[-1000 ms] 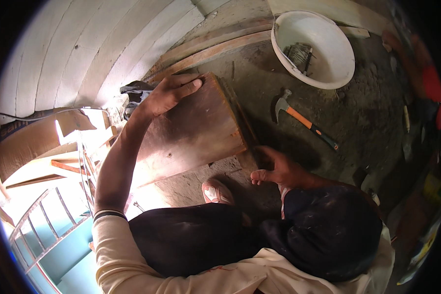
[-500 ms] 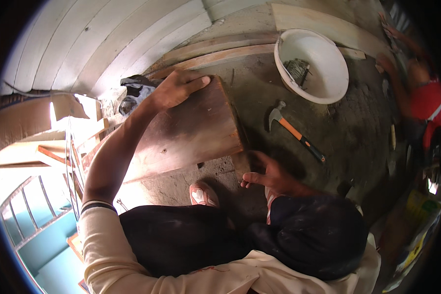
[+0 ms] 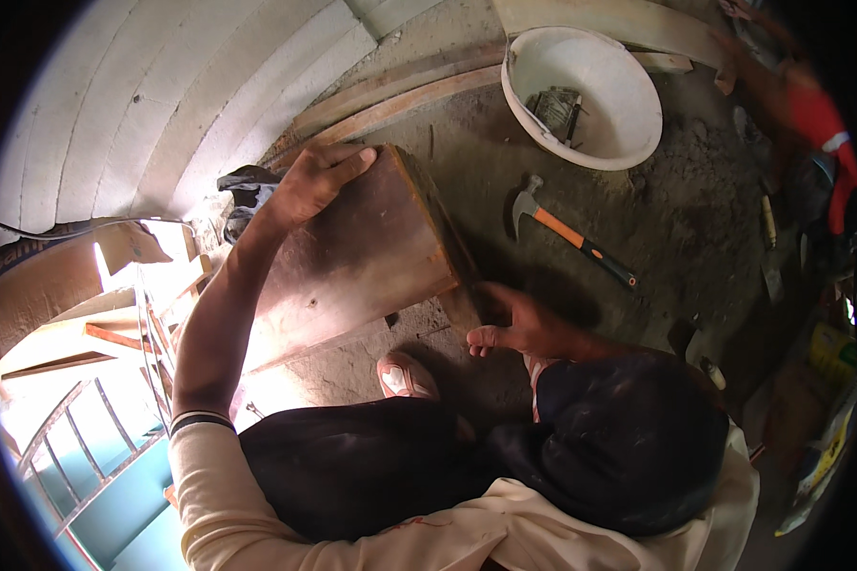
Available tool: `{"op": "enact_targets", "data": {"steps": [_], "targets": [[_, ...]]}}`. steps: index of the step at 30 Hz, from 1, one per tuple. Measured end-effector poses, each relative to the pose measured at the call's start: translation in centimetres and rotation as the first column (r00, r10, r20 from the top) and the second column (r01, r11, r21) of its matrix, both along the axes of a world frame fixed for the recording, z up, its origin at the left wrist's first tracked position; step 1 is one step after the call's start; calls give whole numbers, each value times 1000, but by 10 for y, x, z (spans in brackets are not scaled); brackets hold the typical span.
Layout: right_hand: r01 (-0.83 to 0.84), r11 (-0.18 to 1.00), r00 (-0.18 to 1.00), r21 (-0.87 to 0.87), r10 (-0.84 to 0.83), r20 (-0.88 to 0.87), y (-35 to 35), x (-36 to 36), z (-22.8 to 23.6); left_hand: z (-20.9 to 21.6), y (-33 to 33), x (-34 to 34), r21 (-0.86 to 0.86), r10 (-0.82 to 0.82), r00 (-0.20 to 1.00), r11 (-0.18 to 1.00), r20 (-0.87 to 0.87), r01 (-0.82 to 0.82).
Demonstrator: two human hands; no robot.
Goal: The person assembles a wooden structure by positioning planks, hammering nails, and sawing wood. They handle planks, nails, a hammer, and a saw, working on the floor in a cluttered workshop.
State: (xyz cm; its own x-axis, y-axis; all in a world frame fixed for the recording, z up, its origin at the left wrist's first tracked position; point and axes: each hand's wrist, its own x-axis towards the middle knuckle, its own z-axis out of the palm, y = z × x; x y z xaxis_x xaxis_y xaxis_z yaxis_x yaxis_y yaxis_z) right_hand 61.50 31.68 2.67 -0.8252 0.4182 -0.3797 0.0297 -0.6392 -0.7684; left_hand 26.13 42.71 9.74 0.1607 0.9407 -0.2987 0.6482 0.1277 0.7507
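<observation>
A wide, brown-stained wooden board [image 3: 352,238] is held slanting over the ground in front of my knees. My left hand [image 3: 319,186] grips its far edge, thumb lying on the top face and fingers wrapped over the side. A narrower piece of wood [image 3: 461,308] runs along under the board's right end. Around the near end of that piece my right hand [image 3: 522,324] is closed, with its far fingers partly hidden. To the right of the board a claw hammer [image 3: 577,233] with an orange and black handle lies on the ground.
A white tub [image 3: 628,105] with nails inside stands at the far right, by timber along the plank wall [image 3: 209,86]. Cardboard [image 3: 48,285] and a metal rack [image 3: 76,447] are at left. Another person in red [image 3: 814,119] is at far right; a trowel [image 3: 771,247] lies nearby.
The whole view has shifted a little, so the board, tub and hammer sit differently in the picture. Both hands keep their hold on the wood. The person in red has moved slightly.
</observation>
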Motion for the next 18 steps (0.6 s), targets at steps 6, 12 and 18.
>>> {"op": "enact_targets", "data": {"steps": [6,12,18], "targets": [[-15,1000,1000,-11,15,-26,1,1,-2,2,1,-4,-6,-25,1000,1000,-5,25],[12,998,999,-58,-14,-34,2,3,-1,-3,-3,4,37,23,981,999,193,-30],[38,998,998,-56,-40,-42,0,3,0,-6,-1,0,-45,73,983,997,171,-66]]}}
